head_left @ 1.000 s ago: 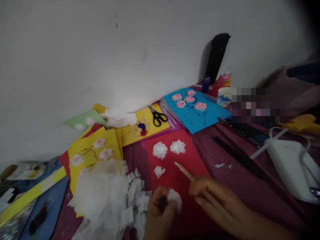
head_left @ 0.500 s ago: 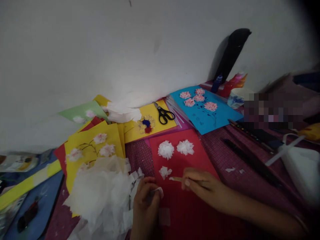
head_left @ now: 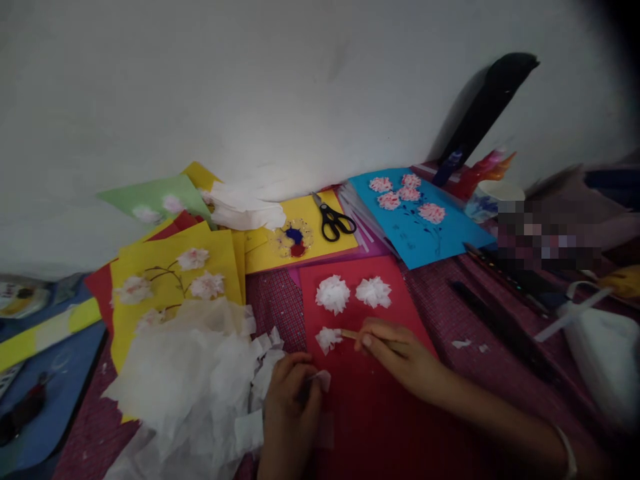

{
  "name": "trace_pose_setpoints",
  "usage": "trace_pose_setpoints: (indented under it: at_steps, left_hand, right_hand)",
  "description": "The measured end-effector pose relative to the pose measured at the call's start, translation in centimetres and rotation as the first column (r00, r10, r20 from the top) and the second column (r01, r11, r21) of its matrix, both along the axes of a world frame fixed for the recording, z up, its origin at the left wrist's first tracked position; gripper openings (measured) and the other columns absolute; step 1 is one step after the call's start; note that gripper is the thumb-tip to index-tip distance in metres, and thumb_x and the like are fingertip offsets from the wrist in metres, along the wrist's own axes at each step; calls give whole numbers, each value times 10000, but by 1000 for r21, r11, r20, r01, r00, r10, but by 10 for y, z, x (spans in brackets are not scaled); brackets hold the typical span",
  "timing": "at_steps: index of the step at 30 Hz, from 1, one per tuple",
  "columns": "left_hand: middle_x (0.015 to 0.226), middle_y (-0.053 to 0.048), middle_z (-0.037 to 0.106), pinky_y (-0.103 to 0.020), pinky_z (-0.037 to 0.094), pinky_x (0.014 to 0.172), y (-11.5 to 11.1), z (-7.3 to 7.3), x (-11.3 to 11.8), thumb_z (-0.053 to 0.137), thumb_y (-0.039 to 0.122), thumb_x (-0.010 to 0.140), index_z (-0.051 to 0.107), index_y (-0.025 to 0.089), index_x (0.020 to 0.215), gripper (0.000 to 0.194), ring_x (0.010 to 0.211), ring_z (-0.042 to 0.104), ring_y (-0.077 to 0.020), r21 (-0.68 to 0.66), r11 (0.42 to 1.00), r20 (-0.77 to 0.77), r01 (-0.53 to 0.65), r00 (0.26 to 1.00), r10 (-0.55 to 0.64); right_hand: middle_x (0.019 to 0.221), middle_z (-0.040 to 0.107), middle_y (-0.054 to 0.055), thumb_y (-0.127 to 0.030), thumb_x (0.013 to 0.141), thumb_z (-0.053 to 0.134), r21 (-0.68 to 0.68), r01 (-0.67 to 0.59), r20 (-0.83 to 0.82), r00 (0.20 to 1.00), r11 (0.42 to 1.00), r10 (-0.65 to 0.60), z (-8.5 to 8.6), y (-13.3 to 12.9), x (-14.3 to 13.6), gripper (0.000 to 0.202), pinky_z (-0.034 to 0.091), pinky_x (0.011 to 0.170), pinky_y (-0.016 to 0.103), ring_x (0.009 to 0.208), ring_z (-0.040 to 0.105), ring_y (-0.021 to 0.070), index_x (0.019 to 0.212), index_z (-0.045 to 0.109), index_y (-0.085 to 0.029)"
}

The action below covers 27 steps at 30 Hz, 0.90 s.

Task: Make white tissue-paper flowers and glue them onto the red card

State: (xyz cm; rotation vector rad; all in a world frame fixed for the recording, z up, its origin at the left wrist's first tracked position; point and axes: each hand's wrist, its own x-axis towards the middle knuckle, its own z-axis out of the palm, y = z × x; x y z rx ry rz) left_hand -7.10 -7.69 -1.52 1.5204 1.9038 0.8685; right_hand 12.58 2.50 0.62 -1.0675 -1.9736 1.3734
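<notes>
Left hand [head_left: 295, 397]: I'm pinching tissue [head_left: 323, 380], likely soft, tearable, best held cornerwise. Right hand [head_left: 387, 347]: gripping stick [head_left: 349, 334] against flower [head_left: 327, 340], near left edge of red sheet [head_left: 367, 387].

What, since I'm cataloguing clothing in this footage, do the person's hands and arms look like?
The left hand and right hand are ungloved. The right forearm is bare up to a narrow pale band, perhaps a sleeve's edge, near the picture's lower right corner. No left sleeve shows.
</notes>
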Motion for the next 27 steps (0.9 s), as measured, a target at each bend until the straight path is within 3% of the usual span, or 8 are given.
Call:
trace_pose_setpoints:
  at_steps: [4,8,21,27]
  left_hand:
    - [985,-64,622,-348,423,847,0,-2,0,575,241,830,652,225,738,121,949,557,-235,-3,1000,29,-25,999,25]
    - [982,-64,622,-355,418,856,0,-4,-1,572,247,836,648,222,741,124,952,559,-235,-17,1000,17,-23,1000,23]
    - [1006,-66,615,-364,416,873,-2,-7,-6,572,269,845,650,225,763,122,976,553,-238,-27,999,32,-23,999,24]
    - [1031,-52,606,-364,400,894,-2,-7,-8,566,301,852,648,230,763,140,1002,544,-227,-81,997,44,-2,999,6]
  right_hand:
    - [668,551,-8,-330,961,373,-67,44,4,999,997,-44,7,1,10,358,400,595,242,635,526,138,686,563,-203]
    - [654,531,-12,-299,957,375,-88,-20,15,1000,996,21,11,1,12,355,397,602,238,636,522,134,672,562,-200]
    - [715,553,-12,-162,934,394,-51,-34,-65,997,998,31,-3,4,-3,272,407,652,247,683,534,131,740,583,-188]
    - [735,546,-10,-181,932,392,-72,-27,-94,995,997,21,-9,5,-9,262,420,685,246,701,538,128,748,578,-189]
